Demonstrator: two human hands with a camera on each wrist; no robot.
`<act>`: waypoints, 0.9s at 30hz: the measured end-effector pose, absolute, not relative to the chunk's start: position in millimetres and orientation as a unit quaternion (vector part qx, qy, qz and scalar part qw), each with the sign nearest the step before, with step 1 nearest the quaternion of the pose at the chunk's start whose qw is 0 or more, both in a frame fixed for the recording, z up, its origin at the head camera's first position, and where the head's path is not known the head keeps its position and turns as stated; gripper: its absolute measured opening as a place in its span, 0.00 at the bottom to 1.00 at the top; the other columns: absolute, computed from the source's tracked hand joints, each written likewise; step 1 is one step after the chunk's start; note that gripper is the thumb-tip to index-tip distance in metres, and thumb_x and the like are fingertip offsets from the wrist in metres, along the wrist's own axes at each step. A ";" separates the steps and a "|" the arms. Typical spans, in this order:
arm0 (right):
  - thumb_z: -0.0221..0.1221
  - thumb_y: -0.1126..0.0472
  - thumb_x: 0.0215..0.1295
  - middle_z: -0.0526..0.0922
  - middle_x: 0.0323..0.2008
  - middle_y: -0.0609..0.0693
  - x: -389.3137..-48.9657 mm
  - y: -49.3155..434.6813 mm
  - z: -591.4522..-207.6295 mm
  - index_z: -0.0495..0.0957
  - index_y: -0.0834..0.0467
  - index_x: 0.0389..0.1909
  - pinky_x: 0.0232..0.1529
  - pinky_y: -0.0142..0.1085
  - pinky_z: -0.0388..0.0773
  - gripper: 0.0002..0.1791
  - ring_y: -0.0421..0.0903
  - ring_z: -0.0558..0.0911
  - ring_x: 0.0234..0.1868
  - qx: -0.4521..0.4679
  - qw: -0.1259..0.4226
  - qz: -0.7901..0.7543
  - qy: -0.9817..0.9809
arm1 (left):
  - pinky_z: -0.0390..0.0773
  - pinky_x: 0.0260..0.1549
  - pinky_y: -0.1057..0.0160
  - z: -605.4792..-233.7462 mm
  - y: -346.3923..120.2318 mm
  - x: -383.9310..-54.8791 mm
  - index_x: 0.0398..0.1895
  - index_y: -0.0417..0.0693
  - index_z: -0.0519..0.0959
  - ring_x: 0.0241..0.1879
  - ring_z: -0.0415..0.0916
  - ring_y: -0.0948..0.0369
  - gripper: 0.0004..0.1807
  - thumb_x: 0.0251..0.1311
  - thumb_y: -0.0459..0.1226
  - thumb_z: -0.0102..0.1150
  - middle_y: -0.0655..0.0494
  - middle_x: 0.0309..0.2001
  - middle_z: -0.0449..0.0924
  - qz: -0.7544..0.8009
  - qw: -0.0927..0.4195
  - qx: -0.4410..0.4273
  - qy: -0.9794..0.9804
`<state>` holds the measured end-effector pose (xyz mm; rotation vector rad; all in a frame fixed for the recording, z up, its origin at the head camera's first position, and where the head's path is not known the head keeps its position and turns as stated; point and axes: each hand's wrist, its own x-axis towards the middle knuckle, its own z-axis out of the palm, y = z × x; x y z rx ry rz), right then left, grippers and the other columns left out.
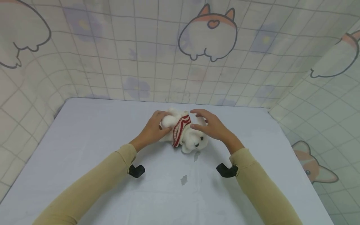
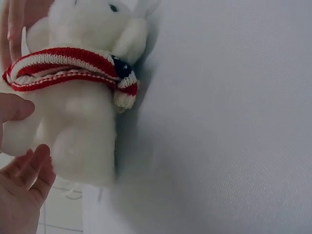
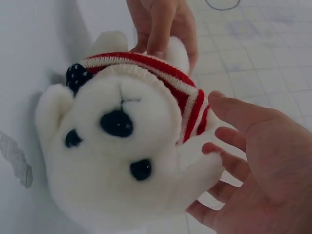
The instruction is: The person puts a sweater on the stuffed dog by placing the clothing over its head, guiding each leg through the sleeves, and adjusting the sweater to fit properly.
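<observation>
A white plush bear (image 1: 194, 142) lies on its side on the table, head toward the right. Round its neck sits a red-and-white striped knit scarf (image 2: 68, 61) with a navy, white-dotted part. My left hand (image 1: 154, 127) grips the bear's lower end, thumb on one side of a leg and fingers on the other. Over by the head, my right hand (image 3: 273, 170) curves loosely around an ear, thumb apart from the fingers and close to the scarf. The right wrist view shows the bear's dark eyes and nose.
The white-covered table (image 1: 157, 197) has two small grey patches (image 1: 184, 180) in front of the bear. Behind and beside it hangs a gridded curtain (image 1: 157, 62) printed with cartoon corgis. Black wrist straps (image 1: 227, 170) jut out below both sleeves.
</observation>
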<state>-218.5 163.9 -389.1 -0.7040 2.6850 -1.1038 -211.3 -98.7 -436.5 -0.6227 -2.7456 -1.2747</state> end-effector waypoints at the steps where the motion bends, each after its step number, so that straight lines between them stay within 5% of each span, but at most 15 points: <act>1: 0.61 0.51 0.65 0.70 0.67 0.49 -220.5 161.0 -387.3 0.67 0.50 0.66 0.64 0.53 0.69 0.29 0.52 0.70 0.66 -0.239 0.067 -0.371 0.895 | 0.79 0.39 0.61 -436.5 -98.6 -211.4 0.64 0.45 0.67 0.46 0.72 0.55 0.28 0.60 0.37 0.62 0.45 0.60 0.67 -0.412 0.027 -0.201 -0.888; 14: 0.54 0.60 0.71 0.86 0.44 0.48 -233.0 138.7 -376.4 0.83 0.53 0.45 0.43 0.40 0.77 0.10 0.45 0.80 0.43 -0.242 0.008 -0.357 0.902 | 0.79 0.38 0.61 -437.1 -100.7 -212.2 0.67 0.45 0.65 0.44 0.73 0.56 0.30 0.63 0.40 0.61 0.46 0.60 0.70 -0.410 0.015 -0.202 -0.889; 27: 0.51 0.62 0.69 0.84 0.33 0.48 -239.1 124.3 -372.0 0.82 0.54 0.37 0.30 0.34 0.72 0.10 0.43 0.74 0.28 -0.245 0.094 -0.265 0.928 | 0.79 0.39 0.61 -433.1 -103.1 -209.2 0.67 0.47 0.66 0.45 0.73 0.56 0.29 0.64 0.41 0.59 0.48 0.58 0.73 -0.418 0.005 -0.193 -0.887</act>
